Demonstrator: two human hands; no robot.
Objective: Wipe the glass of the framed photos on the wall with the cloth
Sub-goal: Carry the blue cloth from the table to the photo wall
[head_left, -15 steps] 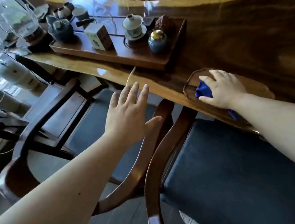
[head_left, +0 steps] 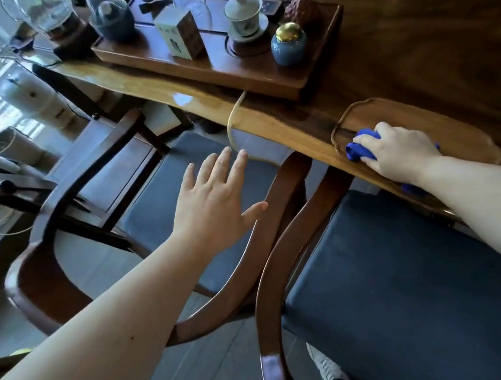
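Note:
A blue cloth (head_left: pixel 361 148) lies in a shallow wooden tray (head_left: pixel 464 140) at the near edge of the long wooden table (head_left: pixel 416 47). My right hand (head_left: pixel 398 151) rests on top of the cloth with its fingers curled over it; part of the cloth shows under my wrist. My left hand (head_left: pixel 215 201) hovers open, fingers spread, above the armrests of two chairs, holding nothing. No framed photos or wall are in view.
Two wooden armchairs with dark cushions (head_left: pixel 400 281) stand between me and the table. A wooden tea tray (head_left: pixel 159 57) holds a lidded cup (head_left: pixel 243 13), a blue jar (head_left: pixel 288 44), a small box (head_left: pixel 180 33) and cups. A glass kettle (head_left: pixel 57 17) stands far left.
My right hand has closed a little more over the blue cloth. The view has shifted slightly closer to the table. My left hand stays open in about the same place.

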